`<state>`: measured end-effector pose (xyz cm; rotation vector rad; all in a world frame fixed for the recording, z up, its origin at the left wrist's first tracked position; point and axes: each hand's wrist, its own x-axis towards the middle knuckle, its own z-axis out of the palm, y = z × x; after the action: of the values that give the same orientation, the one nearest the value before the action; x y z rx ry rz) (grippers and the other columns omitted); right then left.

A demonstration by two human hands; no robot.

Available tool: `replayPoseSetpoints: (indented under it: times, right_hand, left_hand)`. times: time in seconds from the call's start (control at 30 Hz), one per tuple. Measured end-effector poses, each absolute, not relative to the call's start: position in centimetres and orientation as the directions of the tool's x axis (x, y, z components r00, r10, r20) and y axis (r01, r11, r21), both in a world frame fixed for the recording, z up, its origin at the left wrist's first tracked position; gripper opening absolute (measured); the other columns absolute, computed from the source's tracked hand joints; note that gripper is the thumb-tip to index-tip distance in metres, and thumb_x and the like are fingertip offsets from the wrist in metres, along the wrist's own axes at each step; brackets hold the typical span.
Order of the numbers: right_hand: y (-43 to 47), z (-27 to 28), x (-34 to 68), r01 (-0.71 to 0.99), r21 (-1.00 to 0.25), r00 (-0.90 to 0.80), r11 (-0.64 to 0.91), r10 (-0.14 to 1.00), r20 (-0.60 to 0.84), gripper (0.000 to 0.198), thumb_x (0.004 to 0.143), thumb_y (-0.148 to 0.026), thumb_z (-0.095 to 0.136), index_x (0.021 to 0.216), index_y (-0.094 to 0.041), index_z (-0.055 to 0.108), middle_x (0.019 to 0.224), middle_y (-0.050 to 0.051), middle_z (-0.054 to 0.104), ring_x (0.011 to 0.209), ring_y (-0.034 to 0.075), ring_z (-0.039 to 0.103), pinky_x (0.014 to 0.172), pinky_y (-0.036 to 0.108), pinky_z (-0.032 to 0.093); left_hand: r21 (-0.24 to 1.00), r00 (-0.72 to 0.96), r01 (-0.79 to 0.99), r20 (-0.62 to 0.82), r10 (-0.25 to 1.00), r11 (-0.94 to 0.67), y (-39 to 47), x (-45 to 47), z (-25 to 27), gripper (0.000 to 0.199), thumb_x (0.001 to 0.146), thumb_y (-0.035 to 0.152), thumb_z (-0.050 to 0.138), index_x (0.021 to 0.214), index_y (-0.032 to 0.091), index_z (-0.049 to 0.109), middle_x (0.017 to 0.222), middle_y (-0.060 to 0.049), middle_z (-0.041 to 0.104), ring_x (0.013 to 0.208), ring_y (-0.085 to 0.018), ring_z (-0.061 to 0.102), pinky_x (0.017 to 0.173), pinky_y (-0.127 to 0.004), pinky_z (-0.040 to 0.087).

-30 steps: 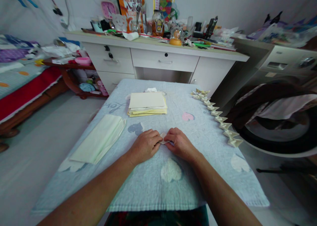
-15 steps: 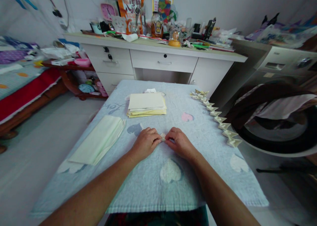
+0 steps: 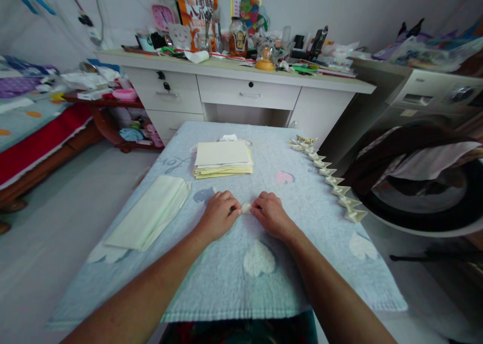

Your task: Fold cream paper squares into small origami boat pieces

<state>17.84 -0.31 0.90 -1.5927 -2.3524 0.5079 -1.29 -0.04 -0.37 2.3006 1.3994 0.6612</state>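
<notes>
A small cream piece of folded paper (image 3: 246, 207) is held between my two hands, just above the middle of the cloth-covered table. My left hand (image 3: 222, 212) pinches its left end with thumb and fingers. At the other end, my right hand (image 3: 270, 211) closes on it the same way; the fingers hide part of its shape. Beyond my hands lies a stack of cream and yellow paper sheets (image 3: 223, 154). Left of my left hand rests a pale green folded bundle of paper (image 3: 149, 214). A row of several folded paper pieces (image 3: 341, 189) runs along the right edge.
The table wears a light blue cloth (image 3: 211, 283) with heart prints. Behind it stands a white desk (image 3: 249, 90) crowded with jars and packets. A washing machine (image 3: 418, 148) with clothes in its open door is at the right, a bed (image 3: 41, 138) at the left.
My hands have shifted slightly apart, and more of the small paper shows between them. It now looks flatter and wider than the pointed shape before. The stacks and row stay put.
</notes>
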Motion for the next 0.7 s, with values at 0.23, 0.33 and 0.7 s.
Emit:
replayPoseSetpoints:
  times: [0.23, 0.33, 0.7]
  right_hand:
    - [0.0, 0.5, 18.1, 0.837, -0.460, -0.328, 0.296, 0.945, 0.011, 0.019, 0.088, -0.032, 0.060, 0.079, -0.017, 0.067, 0.086, 0.004, 0.059, 0.085, 0.016, 0.049, 0.076, 0.028, 0.030]
    - [0.1, 0.5, 18.2, 0.830, -0.470, -0.335, 0.301, 0.942, 0.013, 0.017, 0.087, -0.030, 0.060, 0.079, -0.017, 0.067, 0.086, 0.004, 0.059, 0.085, 0.016, 0.049, 0.075, 0.028, 0.031]
    - [-0.3, 1.0, 18.9, 0.769, -0.551, -0.366, 0.323, 0.930, 0.033, 0.004, 0.081, -0.017, 0.062, 0.080, -0.017, 0.065, 0.085, 0.003, 0.058, 0.085, 0.016, 0.048, 0.077, 0.028, 0.032]
  left_hand:
    - [0.555, 0.371, 0.722, 0.193, 0.908, -0.413, 0.3, -1.2, -0.4, 0.008, 0.079, 0.024, 0.061, 0.073, 0.020, 0.065, 0.081, -0.002, 0.059, 0.085, -0.020, 0.053, 0.080, -0.033, 0.040]
    - [0.569, 0.357, 0.721, 0.184, 0.916, -0.396, 0.2, -1.3, -0.5, 0.007, 0.079, 0.023, 0.062, 0.074, 0.020, 0.065, 0.081, -0.002, 0.059, 0.085, -0.020, 0.053, 0.080, -0.033, 0.040]
    - [0.539, 0.371, 0.741, 0.166, 0.914, -0.399, 0.2, -1.3, -0.5, 0.010, 0.079, 0.024, 0.061, 0.072, 0.020, 0.066, 0.082, -0.002, 0.058, 0.086, -0.020, 0.052, 0.079, -0.033, 0.039]
